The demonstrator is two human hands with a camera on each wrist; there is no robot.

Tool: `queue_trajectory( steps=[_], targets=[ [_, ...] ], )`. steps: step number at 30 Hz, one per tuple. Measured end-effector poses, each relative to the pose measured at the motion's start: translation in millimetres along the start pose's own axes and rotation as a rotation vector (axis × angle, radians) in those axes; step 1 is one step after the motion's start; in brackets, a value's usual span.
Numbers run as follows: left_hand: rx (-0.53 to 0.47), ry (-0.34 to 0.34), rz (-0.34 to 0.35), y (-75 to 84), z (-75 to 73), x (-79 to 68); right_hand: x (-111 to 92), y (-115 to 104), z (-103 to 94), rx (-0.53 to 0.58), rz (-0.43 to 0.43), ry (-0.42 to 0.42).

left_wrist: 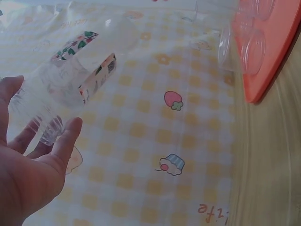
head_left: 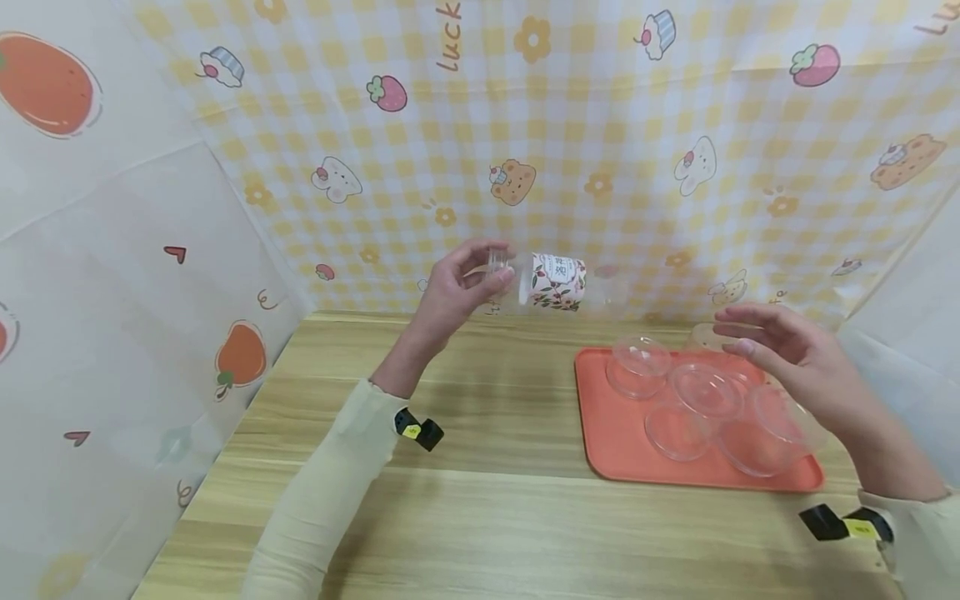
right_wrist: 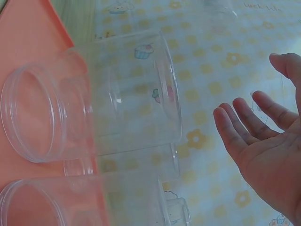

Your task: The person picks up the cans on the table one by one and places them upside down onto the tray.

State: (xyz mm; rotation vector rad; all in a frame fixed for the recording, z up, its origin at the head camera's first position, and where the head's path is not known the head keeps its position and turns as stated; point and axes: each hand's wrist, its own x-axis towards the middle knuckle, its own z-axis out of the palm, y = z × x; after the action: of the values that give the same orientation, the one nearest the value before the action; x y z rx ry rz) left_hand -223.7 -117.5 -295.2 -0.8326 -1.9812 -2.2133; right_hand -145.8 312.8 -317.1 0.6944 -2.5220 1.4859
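My left hand (head_left: 459, 287) grips one end of a clear plastic bottle (head_left: 558, 283) that lies sideways in the air above the table's back part. A white paper label with red and green floral print wraps its middle. In the left wrist view, fingers and thumb pinch the ribbed clear end of the bottle (left_wrist: 96, 80). My right hand (head_left: 806, 362) hovers over the right side of an orange-red tray (head_left: 611, 462), fingers spread and relaxed, holding nothing. Several clear plastic jars (right_wrist: 124, 99) stand on that tray, close beside the right hand (right_wrist: 268, 157) in the right wrist view.
The tray rests at the right of a wood-grain table (head_left: 480, 533). Behind the table hangs a yellow checked cloth (head_left: 450, 142) with cartoon prints, and a white printed sheet (head_left: 127, 333) borders it on the left.
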Motion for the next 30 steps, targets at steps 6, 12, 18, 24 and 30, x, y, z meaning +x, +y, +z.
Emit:
queue_trajectory(
  steps=[6, 12, 18, 24, 30],
  targets=[
    [-0.115, 0.043, -0.01, -4.1, 3.4, -1.0, 4, 1, 2.9, 0.118, -0.022, 0.03],
    [-0.151, 0.024, -0.014, -11.8, 6.5, -3.9, 8, 2, 8.3, 0.256, -0.054, 0.043],
    [-0.185, 0.007, 0.012, -18.5, 11.0, -5.4, 10, 2, 14.3, 0.294, -0.056, 0.054],
    [-0.186, 0.008, 0.014, -18.4, 12.3, -5.9, 12, -1, 17.5, 0.287, -0.064, 0.04],
    [-0.187, 0.002, 0.022, -19.2, 10.5, -5.5, 17, -2, 20.2, 0.35, -0.089, 0.024]
  ],
)
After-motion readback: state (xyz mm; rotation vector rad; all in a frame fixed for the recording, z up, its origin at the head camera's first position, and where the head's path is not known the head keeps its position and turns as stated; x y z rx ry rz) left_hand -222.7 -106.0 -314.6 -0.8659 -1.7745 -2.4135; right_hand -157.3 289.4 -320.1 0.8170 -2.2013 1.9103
